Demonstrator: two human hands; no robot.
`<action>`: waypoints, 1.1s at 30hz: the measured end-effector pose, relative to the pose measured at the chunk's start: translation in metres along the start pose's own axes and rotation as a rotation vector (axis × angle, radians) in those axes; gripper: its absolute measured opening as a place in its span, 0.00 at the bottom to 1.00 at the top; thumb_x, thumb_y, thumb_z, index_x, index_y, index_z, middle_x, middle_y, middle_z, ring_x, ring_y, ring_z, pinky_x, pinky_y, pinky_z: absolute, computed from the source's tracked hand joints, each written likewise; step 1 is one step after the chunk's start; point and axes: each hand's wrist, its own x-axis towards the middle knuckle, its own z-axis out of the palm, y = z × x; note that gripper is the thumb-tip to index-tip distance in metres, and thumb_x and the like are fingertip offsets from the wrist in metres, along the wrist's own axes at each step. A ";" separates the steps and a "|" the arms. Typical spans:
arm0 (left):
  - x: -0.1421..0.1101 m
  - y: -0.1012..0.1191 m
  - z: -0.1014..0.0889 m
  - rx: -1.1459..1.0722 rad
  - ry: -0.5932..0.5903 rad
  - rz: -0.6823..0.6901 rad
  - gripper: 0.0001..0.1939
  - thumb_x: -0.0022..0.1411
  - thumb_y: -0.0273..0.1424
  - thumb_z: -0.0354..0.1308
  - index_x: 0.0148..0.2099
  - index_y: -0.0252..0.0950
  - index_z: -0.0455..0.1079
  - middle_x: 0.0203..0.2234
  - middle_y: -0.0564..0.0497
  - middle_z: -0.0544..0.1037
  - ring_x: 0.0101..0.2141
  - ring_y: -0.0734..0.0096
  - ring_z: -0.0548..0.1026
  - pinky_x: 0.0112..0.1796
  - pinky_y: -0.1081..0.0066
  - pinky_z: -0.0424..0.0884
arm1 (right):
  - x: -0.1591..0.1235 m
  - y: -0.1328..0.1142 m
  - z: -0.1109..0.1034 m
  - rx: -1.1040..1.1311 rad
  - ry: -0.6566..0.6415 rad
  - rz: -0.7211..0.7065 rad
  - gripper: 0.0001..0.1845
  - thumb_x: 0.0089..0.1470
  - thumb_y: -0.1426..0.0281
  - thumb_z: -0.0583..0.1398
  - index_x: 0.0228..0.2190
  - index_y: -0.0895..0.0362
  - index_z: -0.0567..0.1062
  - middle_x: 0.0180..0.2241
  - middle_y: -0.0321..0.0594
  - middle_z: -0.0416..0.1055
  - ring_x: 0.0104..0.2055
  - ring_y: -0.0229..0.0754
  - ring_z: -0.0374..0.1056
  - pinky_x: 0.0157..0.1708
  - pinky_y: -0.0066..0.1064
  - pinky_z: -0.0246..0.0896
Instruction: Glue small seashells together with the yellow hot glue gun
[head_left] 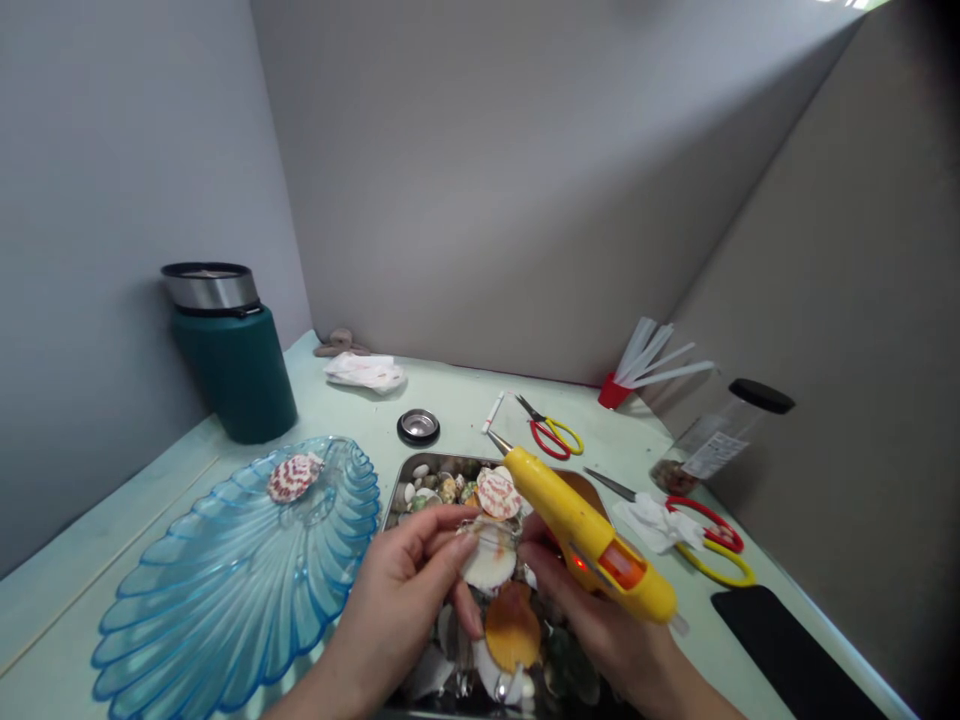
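My left hand (pixel 409 590) pinches a pale scallop shell (pixel 489 560) over a metal tray (pixel 409 470) filled with several shells and pebbles. My right hand (pixel 600 625) grips a yellow hot glue gun (pixel 589 540) whose nozzle points up and left, away from the shell; its fingers also touch the shell's right edge. A red-and-white scallop shell (pixel 499 493) lies in the tray just beyond. To the left sits a blue shell-shaped glass dish (pixel 225 590) with one red-patterned shell (pixel 292 477) on it.
A green flask (pixel 232 355) stands at the back left. Crumpled tissue (pixel 365 371), a small round metal lid (pixel 418 426), two pairs of red-and-yellow scissors (pixel 553 434) (pixel 712 540), a red cup of glue sticks (pixel 637 370), a tipped jar (pixel 720 435) and a black phone (pixel 787 650) lie around.
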 end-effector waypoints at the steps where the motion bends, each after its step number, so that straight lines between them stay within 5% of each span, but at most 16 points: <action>1: 0.000 0.000 0.000 0.006 0.004 -0.002 0.21 0.59 0.38 0.56 0.51 0.30 0.67 0.09 0.55 0.74 0.15 0.69 0.74 0.25 0.72 0.69 | 0.000 0.000 -0.001 -0.002 -0.003 -0.008 0.05 0.55 0.66 0.57 0.30 0.54 0.70 0.28 0.35 0.70 0.29 0.40 0.68 0.32 0.31 0.65; 33: -0.004 0.004 0.000 0.012 -0.036 -0.022 0.12 0.59 0.39 0.56 0.38 0.35 0.70 0.09 0.56 0.72 0.13 0.75 0.70 0.21 0.77 0.64 | 0.000 0.003 -0.001 -0.016 0.013 -0.040 0.02 0.55 0.69 0.58 0.31 0.53 0.70 0.28 0.34 0.70 0.31 0.40 0.69 0.33 0.29 0.65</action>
